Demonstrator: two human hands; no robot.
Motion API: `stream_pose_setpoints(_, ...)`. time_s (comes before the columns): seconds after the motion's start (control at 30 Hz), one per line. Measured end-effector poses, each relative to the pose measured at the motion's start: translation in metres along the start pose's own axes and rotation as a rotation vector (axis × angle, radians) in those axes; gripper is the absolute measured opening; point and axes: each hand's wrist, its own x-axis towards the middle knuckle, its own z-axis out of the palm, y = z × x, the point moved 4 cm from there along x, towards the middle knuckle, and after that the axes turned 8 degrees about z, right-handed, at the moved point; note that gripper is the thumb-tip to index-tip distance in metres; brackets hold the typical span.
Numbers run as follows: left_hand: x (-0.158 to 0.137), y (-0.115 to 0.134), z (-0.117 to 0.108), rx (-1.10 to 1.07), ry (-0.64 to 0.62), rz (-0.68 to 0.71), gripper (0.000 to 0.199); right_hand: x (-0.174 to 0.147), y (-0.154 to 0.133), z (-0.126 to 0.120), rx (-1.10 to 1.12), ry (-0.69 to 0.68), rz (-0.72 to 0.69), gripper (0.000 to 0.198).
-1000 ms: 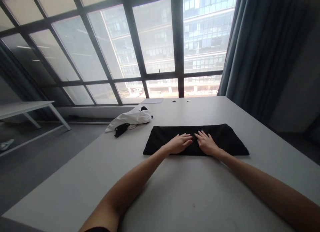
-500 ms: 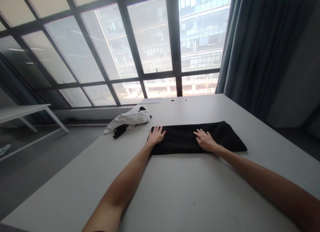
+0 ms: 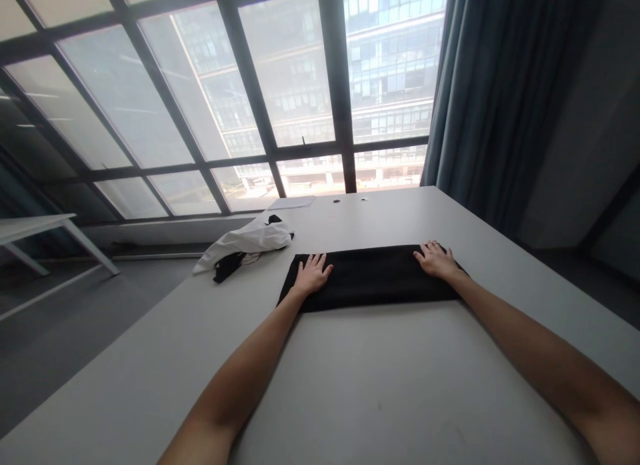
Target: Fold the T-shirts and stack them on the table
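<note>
A folded black cloth (image 3: 373,278) lies flat on the white table, wider than it is deep. My left hand (image 3: 313,275) rests palm down on its left part, fingers spread. Near the cloth's right end, my right hand (image 3: 436,260) lies flat with its fingertips at the far edge and its fingers stretched out. Neither hand grips anything. The kind of garment, if it is one, cannot be made out from the folded shape.
To the left lies a crumpled white and black cloth (image 3: 250,241) on the table (image 3: 380,365). A flat white sheet (image 3: 292,202) sits at the far edge. Beyond are windows, a blue curtain (image 3: 465,105) on the right and another white table (image 3: 35,226) on the left.
My right hand has slid to the right across the black cloth, towards its right end. My left hand stays on the left part. The view has shifted slightly.
</note>
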Motion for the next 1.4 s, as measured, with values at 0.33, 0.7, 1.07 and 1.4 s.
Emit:
stream_pose_setpoints(0.33, 0.030, 0.104, -0.021, -0.038, 0.092, 0.268, 0.061, -0.031, -0.105, -0.014, 0.032, 0.131, -0.304, 0.056)
stream_pose_setpoints(0.7, 0.056, 0.131, 0.020, -0.016, 0.012, 0.304, 0.059, -0.030, -0.149, 0.024, 0.021, -0.102, -0.400, 0.060)
stream_pose_setpoints(1.07, 0.059, 0.131, 0.018, -0.063, -0.002, 0.285, 0.064, 0.006, -0.025, 0.000, -0.071, -0.045, -0.151, 0.066)
stream_pose_setpoints(1.4, 0.044, 0.107, 0.009, -0.055, 0.068, 0.139, 0.064, 0.012, 0.006, -0.001, -0.037, -0.014, -0.103, 0.062)
